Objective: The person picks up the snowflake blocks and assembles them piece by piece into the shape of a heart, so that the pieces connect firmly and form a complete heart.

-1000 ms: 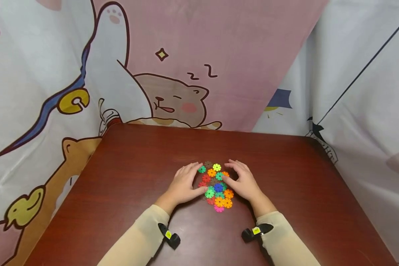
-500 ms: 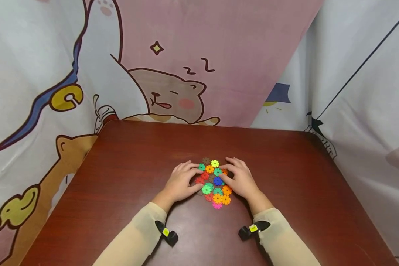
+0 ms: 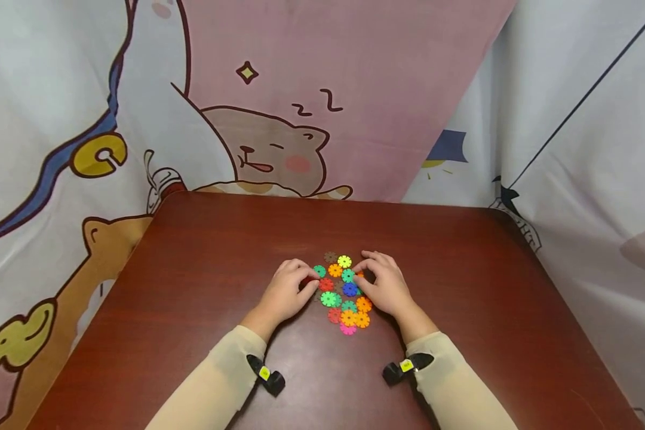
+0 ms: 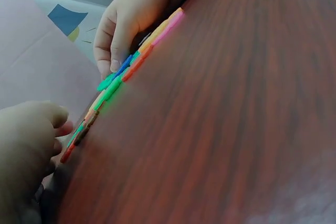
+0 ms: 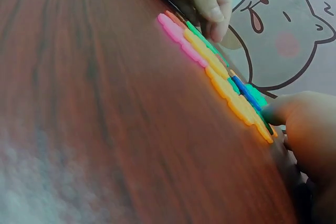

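Several flat, notched plastic discs lie overlapping between the two hands, among them a blue disc (image 3: 350,289), a yellow disc (image 3: 344,261) and a pink disc (image 3: 347,329). The left hand (image 3: 285,292) is at the pile's left side, its bent thumb and index finger a little apart beside a red disc (image 3: 326,285); whether they touch a disc is unclear. At the right side, the right hand (image 3: 388,286) pinches the edge of a green disc (image 3: 347,275). In the left wrist view this green disc (image 4: 106,82) tilts up beneath the right thumb.
The discs lie on a dark red-brown wooden table (image 3: 220,233). Behind it and at both sides hang cloth sheets (image 3: 387,71) printed with cartoon animals. A small black wrist camera (image 3: 271,381) is strapped over each cream sleeve (image 3: 215,376).
The left hand has drawn back slightly leftward, its thumb and index finger closer together. Red discs at the pile's left side have shifted. The right thumb and index finger have come nearer each other.
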Available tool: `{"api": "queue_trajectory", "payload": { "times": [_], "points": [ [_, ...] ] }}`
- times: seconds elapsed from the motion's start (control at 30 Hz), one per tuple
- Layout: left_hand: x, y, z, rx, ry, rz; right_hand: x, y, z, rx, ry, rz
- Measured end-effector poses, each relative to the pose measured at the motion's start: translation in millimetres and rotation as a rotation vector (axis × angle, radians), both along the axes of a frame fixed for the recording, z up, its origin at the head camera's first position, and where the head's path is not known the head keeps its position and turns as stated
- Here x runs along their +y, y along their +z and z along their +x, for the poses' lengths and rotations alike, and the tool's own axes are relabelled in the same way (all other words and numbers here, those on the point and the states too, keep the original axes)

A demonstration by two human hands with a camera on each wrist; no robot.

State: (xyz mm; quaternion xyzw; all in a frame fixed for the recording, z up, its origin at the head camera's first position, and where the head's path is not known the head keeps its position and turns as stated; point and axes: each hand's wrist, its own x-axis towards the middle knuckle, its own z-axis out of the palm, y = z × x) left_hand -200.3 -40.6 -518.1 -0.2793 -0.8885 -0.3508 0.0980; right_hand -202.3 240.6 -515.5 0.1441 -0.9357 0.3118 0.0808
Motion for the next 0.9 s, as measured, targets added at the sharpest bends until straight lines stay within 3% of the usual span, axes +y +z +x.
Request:
{"api": "queue_trajectory", "payload": {
  "times": [0.13,0.37,0.47,0.7,0.9],
  "points": [
    [0.2,-1.2,-0.3,0.004,0.024,-0.012,0.9,-0.6,1.3,-0.014,-0.003,0.027],
    [-0.6,1.0,1.2,0.051,0.005,-0.012,-1.7,1.8,4.3,0.019,0.037,0.089],
    [-0.7,0.9,2.3,0.051,-0.002,-0.014,-3.3,2.3,5.0,0.009,0.017,0.057],
    [-0.2,-1.1,0.8,0.027,0.025,-0.002,-7.4,4.3,3.4,-0.063,-0.038,-0.151],
    [0.9,-2.4,-0.7,0.02,0.041,-0.006,-7.0,5.3,3.7,-0.039,-0.042,-0.182]
  ]
}}
